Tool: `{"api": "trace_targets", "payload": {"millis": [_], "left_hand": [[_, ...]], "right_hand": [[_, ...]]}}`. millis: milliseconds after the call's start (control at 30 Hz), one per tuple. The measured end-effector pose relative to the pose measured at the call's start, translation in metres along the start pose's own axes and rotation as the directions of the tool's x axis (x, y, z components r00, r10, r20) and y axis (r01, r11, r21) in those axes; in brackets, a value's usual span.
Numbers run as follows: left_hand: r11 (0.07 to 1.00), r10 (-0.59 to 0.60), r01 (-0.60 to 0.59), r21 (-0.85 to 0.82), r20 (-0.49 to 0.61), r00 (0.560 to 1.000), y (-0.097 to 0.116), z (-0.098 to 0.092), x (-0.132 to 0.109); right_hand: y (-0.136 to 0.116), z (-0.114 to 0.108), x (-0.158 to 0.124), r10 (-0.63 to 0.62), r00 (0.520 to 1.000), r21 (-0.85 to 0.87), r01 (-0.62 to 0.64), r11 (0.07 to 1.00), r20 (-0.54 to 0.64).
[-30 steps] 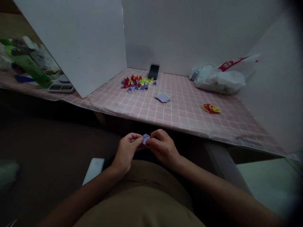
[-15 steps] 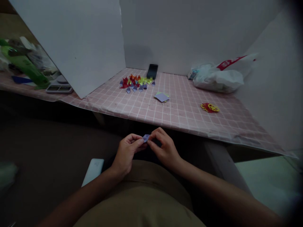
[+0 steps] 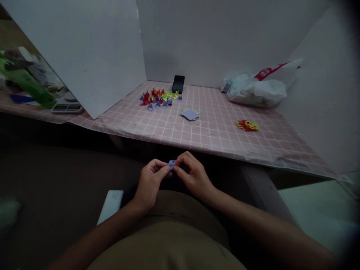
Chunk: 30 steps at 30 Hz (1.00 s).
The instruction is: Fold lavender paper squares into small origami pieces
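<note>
A small folded piece of purple paper (image 3: 171, 164) is pinched between my two hands, above my lap and in front of the table edge. My left hand (image 3: 151, 179) grips its left side between thumb and fingers. At the right side, my right hand (image 3: 194, 175) pinches the paper with thumb and forefinger. Several small folded paper figures (image 3: 157, 99) in red, orange, yellow and purple stand grouped on the table. Nearer to me lies a stack of square paper sheets (image 3: 190, 114), purple on top.
On the pink checked tabletop (image 3: 213, 131) are a dark phone (image 3: 178, 84), a white plastic bag (image 3: 255, 92) and red and yellow cut-out pieces (image 3: 247, 125). White panels (image 3: 98, 48) enclose it. A kitchen scale (image 3: 67, 108) sits left. A pale flat device (image 3: 111, 205) lies beside me.
The view has shifted slightly, so the table things appear a little further left. Both hands keep their pinch on the purple paper, whose angle has changed a little.
</note>
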<state>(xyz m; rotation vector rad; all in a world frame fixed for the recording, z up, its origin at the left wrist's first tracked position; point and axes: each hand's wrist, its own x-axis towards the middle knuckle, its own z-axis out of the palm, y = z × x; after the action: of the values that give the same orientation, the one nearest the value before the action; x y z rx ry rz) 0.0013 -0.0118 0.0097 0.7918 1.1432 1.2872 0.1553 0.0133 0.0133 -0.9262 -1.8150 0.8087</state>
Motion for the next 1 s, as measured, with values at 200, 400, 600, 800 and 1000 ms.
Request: {"api": "trace_targets", "payload": {"millis": [200,400,600,800,1000], "left_hand": [[0.997,-0.036,0.037,-0.061,0.017,0.999,0.0039,-0.0016,0.0020],[0.995,-0.088,0.089,-0.045,0.037,0.995,0.0041,-0.0023,0.0035],[0.994,-0.099,0.100,-0.034,0.039,0.994,0.0037,-0.0022,0.0031],[0.995,-0.087,0.089,-0.043,0.031,0.996,0.0034,0.0004,0.0021],[0.996,-0.074,0.075,-0.056,0.020,0.997,-0.0014,0.0009,0.0014]], "right_hand": [[0.0025,-0.0041,0.0025,-0.063,0.993,0.022,0.061,0.998,0.101],[0.0034,-0.0044,0.0018,-0.095,0.991,-0.032,0.098,0.995,0.089],[0.0010,-0.0046,0.0007,-0.093,0.991,-0.048,0.098,0.994,0.091],[-0.0012,-0.0024,0.0005,0.003,0.999,-0.029,-0.002,1.000,0.054],[-0.0034,0.0004,0.0006,0.075,0.997,-0.014,-0.074,0.997,0.008]]}}
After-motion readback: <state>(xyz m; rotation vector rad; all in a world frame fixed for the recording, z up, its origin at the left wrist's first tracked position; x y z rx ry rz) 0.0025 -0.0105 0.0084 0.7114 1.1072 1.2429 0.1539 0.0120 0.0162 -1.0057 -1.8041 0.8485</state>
